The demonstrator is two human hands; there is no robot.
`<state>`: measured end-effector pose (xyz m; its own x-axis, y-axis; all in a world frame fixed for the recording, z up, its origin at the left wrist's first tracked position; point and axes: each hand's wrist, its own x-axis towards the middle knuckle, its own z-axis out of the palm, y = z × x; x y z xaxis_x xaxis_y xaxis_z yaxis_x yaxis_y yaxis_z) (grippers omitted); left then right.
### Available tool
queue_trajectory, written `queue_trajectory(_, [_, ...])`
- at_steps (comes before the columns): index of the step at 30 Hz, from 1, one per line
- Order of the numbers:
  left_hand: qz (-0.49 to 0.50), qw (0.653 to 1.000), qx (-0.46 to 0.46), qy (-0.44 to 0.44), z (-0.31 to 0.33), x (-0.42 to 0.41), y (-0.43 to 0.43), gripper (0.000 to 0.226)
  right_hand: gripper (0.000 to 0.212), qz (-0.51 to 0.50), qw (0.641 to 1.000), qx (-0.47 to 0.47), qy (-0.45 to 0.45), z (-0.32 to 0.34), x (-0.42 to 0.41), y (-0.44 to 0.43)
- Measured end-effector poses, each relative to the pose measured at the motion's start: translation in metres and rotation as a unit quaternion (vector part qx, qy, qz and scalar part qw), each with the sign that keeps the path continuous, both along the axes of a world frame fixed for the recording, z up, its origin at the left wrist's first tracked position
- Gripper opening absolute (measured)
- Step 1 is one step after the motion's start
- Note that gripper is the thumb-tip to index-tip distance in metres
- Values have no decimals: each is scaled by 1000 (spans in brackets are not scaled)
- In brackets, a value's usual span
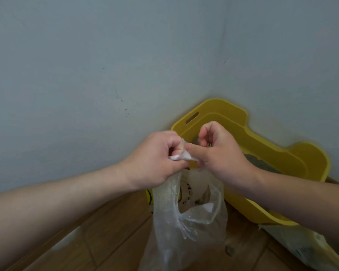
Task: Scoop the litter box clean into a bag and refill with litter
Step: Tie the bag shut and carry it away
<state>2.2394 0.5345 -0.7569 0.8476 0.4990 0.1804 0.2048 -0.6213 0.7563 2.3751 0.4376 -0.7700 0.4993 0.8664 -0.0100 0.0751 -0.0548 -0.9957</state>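
Note:
A clear plastic bag (186, 222) hangs in front of me, its twisted white handles bunched between both hands. My left hand (155, 159) pinches the handles from the left. From the right, my right hand (221, 153) grips the same handles with thumb and curled fingers. Behind the hands, a yellow litter box (278, 153) with a high rim and a handle slot sits in the corner of the room. Grey litter (260, 163) shows inside it, partly hidden by my right wrist.
Pale grey walls (86, 65) meet in a corner behind the box. The floor (110, 231) is brown wood plank. A printed litter sack (301, 249) lies at the lower right under my forearm. A small grey clump (229, 250) lies on the floor near the bag.

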Motion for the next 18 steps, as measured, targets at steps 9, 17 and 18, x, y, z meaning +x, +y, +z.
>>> queue_trajectory(9, [4,999,-21,-44,-4,0,4,38,19,7,1000,-28,-11,0,5,6])
queue_trajectory(17, [57,958,-282,-20,3,1,9,38,24,64,983,-15,-172,-2,12,-5])
queue_trajectory(18, [63,951,-301,-21,2,1,9,37,21,31,973,-15,-227,-4,12,-6])
